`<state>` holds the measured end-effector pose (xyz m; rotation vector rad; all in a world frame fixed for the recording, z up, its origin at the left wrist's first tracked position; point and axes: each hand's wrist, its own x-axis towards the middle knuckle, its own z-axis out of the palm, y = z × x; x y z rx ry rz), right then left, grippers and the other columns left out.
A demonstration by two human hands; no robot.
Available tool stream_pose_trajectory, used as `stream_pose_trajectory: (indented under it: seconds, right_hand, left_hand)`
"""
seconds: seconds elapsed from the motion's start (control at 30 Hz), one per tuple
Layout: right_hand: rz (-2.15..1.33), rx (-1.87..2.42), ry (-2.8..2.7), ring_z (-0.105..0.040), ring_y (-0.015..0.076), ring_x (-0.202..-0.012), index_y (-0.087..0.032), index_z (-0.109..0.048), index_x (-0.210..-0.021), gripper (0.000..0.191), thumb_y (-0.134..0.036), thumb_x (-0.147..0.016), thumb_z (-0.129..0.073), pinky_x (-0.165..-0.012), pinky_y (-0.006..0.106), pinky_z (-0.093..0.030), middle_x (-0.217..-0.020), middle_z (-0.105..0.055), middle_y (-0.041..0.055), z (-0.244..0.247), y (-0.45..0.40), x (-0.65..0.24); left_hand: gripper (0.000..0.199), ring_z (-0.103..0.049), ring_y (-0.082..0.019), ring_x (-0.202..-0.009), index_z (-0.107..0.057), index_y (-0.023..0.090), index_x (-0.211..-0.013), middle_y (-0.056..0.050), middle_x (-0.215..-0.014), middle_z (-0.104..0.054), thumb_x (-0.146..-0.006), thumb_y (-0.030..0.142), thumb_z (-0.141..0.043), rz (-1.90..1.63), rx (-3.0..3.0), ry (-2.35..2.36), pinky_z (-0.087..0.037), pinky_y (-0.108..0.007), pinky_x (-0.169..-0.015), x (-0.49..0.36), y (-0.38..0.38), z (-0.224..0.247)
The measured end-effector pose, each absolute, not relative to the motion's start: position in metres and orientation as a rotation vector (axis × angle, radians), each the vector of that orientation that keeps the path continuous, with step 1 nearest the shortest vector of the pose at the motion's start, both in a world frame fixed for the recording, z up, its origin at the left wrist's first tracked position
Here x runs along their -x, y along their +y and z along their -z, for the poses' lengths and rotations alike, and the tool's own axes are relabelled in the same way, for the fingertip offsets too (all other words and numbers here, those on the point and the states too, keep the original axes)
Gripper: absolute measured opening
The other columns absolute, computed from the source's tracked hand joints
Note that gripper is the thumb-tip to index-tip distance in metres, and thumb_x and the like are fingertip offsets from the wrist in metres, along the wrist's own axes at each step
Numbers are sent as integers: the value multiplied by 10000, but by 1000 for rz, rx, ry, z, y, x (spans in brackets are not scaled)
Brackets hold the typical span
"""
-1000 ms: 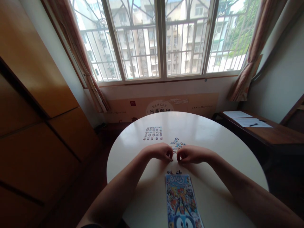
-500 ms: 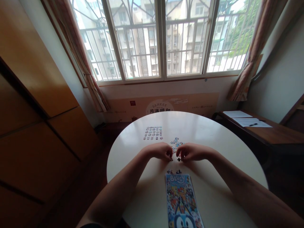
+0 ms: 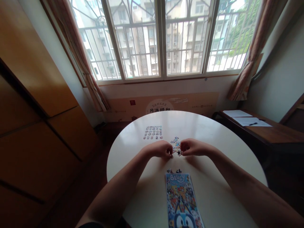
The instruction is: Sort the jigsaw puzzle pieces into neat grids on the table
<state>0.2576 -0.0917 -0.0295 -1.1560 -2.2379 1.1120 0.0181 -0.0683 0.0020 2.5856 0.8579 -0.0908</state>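
Observation:
My left hand [image 3: 161, 148] is closed at the near left side of a loose pile of jigsaw pieces [image 3: 175, 145], its fingertips pinching a small puzzle piece [image 3: 171, 156]. Across from it, my right hand [image 3: 193, 147] is closed too, with a dark puzzle piece [image 3: 179, 153] at its fingertips by the pile's near edge. A few more pieces [image 3: 178, 171] lie closer to me, just above a colourful Bluey picture sheet [image 3: 181, 199]. Farther left, several pieces stand in neat rows [image 3: 153, 133].
Everything rests on a round white table [image 3: 220, 152]. To the right is a brown wooden table [image 3: 285, 129] with papers [image 3: 251, 122] and a pen on it. A wooden cabinet [image 3: 61, 133] stands left, and a barred window lies beyond.
My right hand has moved slightly away from me and to the right, carrying the dark puzzle piece up to the pile's edge. My left hand has shifted only a little.

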Motion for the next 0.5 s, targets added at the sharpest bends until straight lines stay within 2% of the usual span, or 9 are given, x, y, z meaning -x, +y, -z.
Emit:
stream_pose_trajectory:
  seconds: [0.13,0.23,0.5]
  right_hand:
    - [-755,1273,-2253,-574,144,-695,-158,-663,-828,165,-295,-738,-674,-637,252,-432,-773,-660,26,19,-92,-265]
    - [-692,1285,-2242,-569,140,-677,-159,-673,-840,174,-320,-779,-647,-632,250,-428,-761,-658,28,10,-95,-268]
    - [-952,994,-2632,-573,121,-671,-177,-732,-899,176,-295,-780,-676,-608,221,-419,-738,-655,5,-2,-119,-245]
  left_hand:
    - [109,-576,-135,-728,-712,186,-857,-9,-801,-675,-764,208,-659,-115,-2712,894,-397,-230,-660,-17,-69,-5]
    - [76,-566,-132,-729,-688,175,-829,-10,-799,-664,-772,192,-642,-170,-2718,916,-387,-231,-652,-13,-70,-13]
    - [224,-506,-101,-580,-665,168,-734,34,-636,-601,-734,384,-727,424,-2461,874,-356,-226,-552,-11,-83,-32]
